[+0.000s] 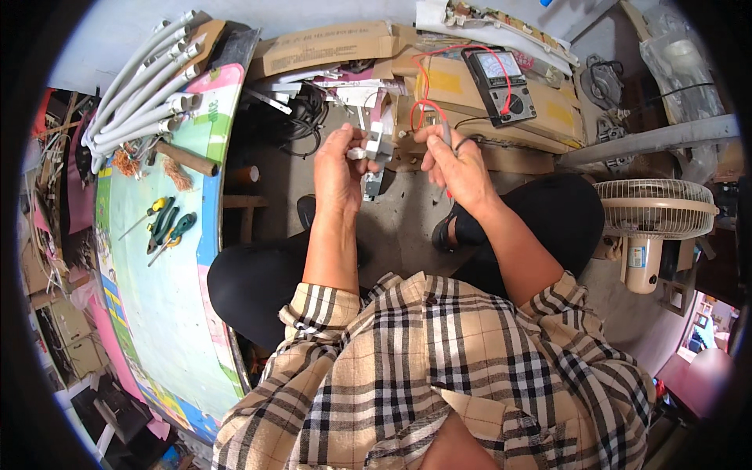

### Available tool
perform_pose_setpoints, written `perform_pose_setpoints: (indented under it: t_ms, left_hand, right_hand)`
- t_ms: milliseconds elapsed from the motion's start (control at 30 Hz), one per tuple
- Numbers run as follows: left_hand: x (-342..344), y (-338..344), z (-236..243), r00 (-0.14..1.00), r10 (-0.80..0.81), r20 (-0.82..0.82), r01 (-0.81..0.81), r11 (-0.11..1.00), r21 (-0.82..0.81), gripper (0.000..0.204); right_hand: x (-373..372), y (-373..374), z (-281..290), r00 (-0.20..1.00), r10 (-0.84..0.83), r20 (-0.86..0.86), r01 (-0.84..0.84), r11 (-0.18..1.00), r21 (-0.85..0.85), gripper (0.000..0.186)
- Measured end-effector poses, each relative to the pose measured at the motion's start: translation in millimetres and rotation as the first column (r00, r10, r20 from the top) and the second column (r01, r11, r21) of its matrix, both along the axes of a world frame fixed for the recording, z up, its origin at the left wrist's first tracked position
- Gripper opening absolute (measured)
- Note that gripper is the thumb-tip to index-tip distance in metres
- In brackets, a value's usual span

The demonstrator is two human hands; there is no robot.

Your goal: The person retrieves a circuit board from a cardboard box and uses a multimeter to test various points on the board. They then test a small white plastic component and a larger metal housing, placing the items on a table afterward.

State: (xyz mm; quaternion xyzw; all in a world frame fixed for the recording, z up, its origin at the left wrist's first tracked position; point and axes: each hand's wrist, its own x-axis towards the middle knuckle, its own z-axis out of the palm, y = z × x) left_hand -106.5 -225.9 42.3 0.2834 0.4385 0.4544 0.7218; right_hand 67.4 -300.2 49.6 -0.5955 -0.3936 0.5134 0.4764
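Testing the white fitting at twelve o'clock seemed underway: the left hand pinched it, the right hand, towards two, gripped a test probe; the next move probably called for steady contact.

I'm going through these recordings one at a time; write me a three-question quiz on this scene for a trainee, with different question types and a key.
1. Multiple choice: What is in the fingers of the person's left hand?
A) a screwdriver
B) a small white part
C) a grey tube
2. True or false: The beige fan is on the person's right.
3. Fill in the blank: From the black multimeter lying on cardboard, a red lead loops across to the person's ____.

Key:
1. B
2. True
3. right hand
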Motion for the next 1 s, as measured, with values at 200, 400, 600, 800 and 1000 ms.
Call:
perform_pose_setpoints:
  t_ms: [200, 400, 600, 800, 1000]
  left_hand:
    - [23.8, -21.0, -1.9, 0.987, -0.106, 0.124, 0.102, 0.994, 0.031, 0.028]
    - [22.7, -23.6, -37.2, 0.994, 0.111, -0.010, -0.111, 0.977, -0.181, 0.039]
    - [6.8, -24.9, -165.4, 0.996, -0.013, -0.090, -0.054, 0.712, -0.700, 0.060]
    - [24.6, -21.9, -158.6, 0.908, 0.115, 0.403, 0.176, 0.769, -0.615, 0.059]
    - [27.1, 0.3, -78.0, 0.716, 0.474, 0.513, -0.131, 0.812, -0.568, 0.036]
  right_hand:
    - [-15.2, 5.6, 2.5, 0.963, -0.070, 0.259, 0.038, 0.991, 0.127, 0.045]
    - [5.8, 16.3, -1.9, 0.850, -0.291, 0.439, 0.256, 0.957, 0.137, 0.036]
    - [-8.8, 9.2, 2.9, 0.887, -0.208, 0.413, 0.194, 0.978, 0.075, 0.031]
    - [-23.4, -19.7, 9.7, 0.849, -0.175, 0.499, 0.001, 0.944, 0.330, 0.029]
    - [5.3, -34.2, 30.5, 0.969, -0.239, 0.056, 0.206, 0.914, 0.350, 0.023]
